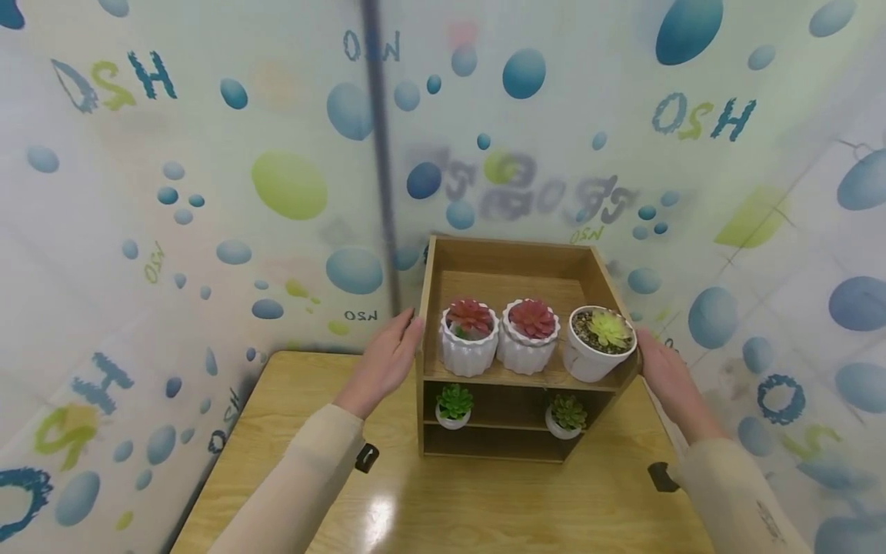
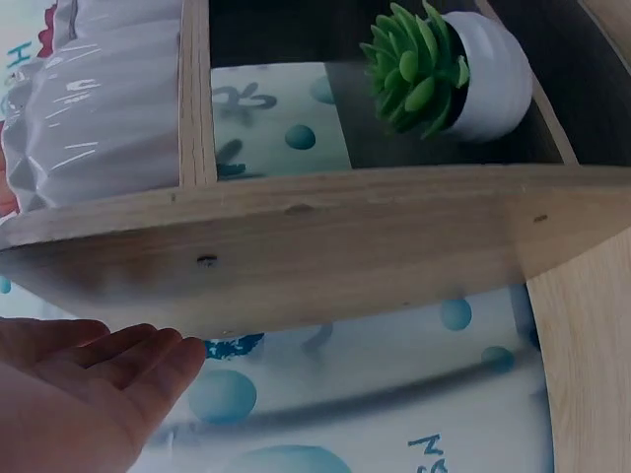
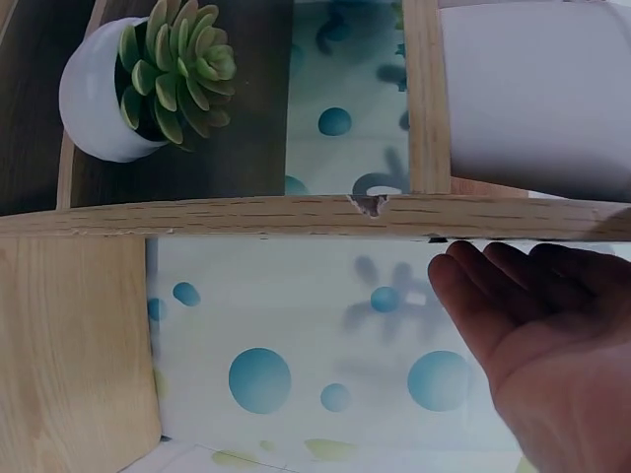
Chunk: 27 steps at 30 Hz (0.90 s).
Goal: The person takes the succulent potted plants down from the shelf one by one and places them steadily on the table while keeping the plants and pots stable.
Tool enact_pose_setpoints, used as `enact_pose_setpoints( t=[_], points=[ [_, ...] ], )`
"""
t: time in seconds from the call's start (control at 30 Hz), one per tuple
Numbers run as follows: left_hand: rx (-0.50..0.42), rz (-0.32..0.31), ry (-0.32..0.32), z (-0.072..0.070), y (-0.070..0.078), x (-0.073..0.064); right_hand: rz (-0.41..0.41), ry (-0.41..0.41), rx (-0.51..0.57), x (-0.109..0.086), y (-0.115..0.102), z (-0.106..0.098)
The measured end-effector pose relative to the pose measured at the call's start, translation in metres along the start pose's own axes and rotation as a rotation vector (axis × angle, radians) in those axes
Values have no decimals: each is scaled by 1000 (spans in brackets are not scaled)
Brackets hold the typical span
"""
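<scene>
A small wooden shelf (image 1: 512,254) stands on the table between my two hands. My left hand (image 1: 383,362) is at its left side, and in the left wrist view the fingers lie straight beside the side panel (image 2: 365,251). On the other side my right hand (image 1: 674,381) has its straight fingertips right at the panel edge (image 3: 246,214). The top tier carries two fluted white pots with red succulents, a left one (image 1: 469,352) and a middle one (image 1: 528,352), plus a smooth white pot (image 1: 588,360) with a yellow-green succulent. Below sit two small potted green succulents, left (image 1: 454,404) and right (image 1: 567,415).
The light wooden table (image 1: 298,431) extends left of the shelf and in front of it. Behind is a curtain (image 1: 291,254) printed with blue and green bubbles, with a dark vertical pole (image 1: 379,154). Both sleeved wrists wear dark devices, such as the left one (image 1: 367,458).
</scene>
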<state>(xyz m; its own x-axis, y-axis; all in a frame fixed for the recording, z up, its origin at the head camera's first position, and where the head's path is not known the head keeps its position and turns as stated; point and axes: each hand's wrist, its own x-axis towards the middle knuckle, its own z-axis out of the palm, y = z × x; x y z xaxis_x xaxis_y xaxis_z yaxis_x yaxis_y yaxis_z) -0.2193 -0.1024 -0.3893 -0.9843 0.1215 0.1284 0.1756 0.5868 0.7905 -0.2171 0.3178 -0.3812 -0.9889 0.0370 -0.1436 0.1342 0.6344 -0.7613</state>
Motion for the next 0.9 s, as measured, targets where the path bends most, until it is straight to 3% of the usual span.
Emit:
enact_pose_setpoints(
  t=[0.27,0.4,0.57,0.9],
  points=[
    [-112,-56,46,16,6,10,70,15,63,11,-2,7],
    [-94,-67,101,23,7,11,90,47,95,13,-2,12],
    [-41,-15,163,28,6,12,83,84,101,12,-1,15],
    [-2,17,191,31,11,19,89,123,108,13,-2,14]
  ],
)
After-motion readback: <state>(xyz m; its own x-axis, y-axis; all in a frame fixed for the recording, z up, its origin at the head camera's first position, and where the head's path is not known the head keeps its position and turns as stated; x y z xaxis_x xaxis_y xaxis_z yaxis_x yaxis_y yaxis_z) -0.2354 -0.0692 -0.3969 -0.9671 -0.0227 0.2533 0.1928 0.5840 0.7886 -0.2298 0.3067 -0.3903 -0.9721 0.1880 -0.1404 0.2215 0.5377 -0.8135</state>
